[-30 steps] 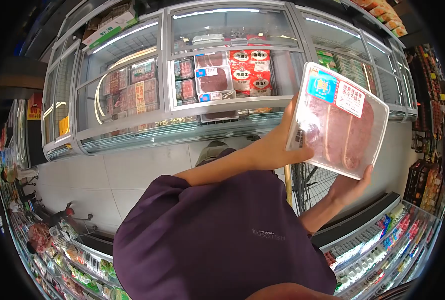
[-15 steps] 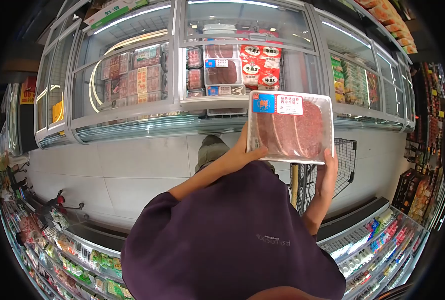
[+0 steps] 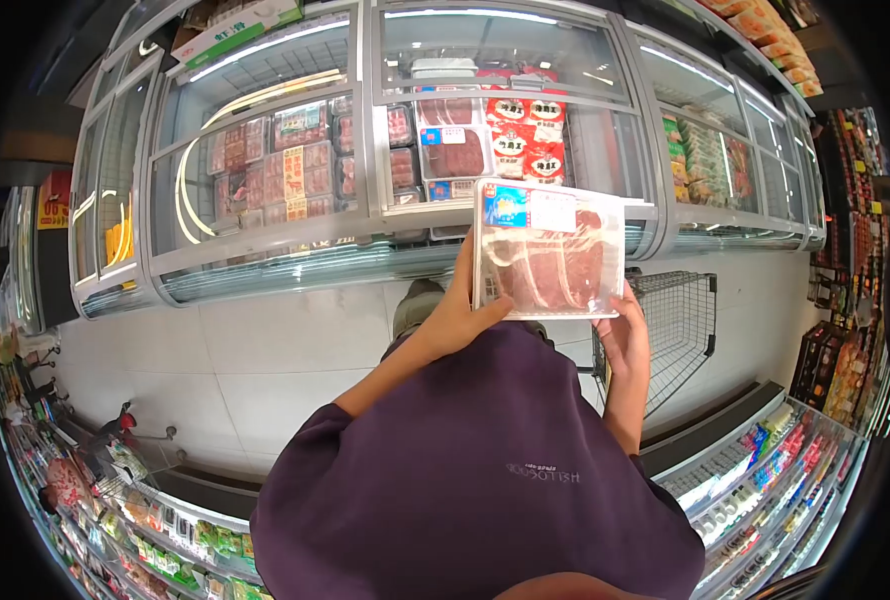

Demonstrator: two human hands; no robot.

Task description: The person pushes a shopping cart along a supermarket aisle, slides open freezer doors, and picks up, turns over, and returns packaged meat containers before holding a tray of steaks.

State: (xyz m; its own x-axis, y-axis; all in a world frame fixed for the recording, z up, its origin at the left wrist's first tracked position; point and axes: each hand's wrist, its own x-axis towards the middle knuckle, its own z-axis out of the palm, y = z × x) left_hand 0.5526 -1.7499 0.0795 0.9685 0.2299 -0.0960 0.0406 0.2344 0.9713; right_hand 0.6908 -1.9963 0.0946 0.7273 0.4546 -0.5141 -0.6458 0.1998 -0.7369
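Note:
A clear-lidded meat tray with a blue and white label is held up in front of my chest, several slices of red meat showing inside. My left hand grips its left edge, thumb on the lower front corner. At the lower right corner, my right hand holds the tray with its fingers at the edge. Just beyond is the glass-topped freezer, where similar meat packs lie beside red and white bags.
A wire shopping cart stands on the floor to the right. Refrigerated shelves line the area behind me. At the far left a person is partly visible. A green and white carton sits atop the freezer.
The meat tray has turned from tilted to nearly level and moved left and closer to my chest, with both hands on it. Glare now covers part of its label and film.

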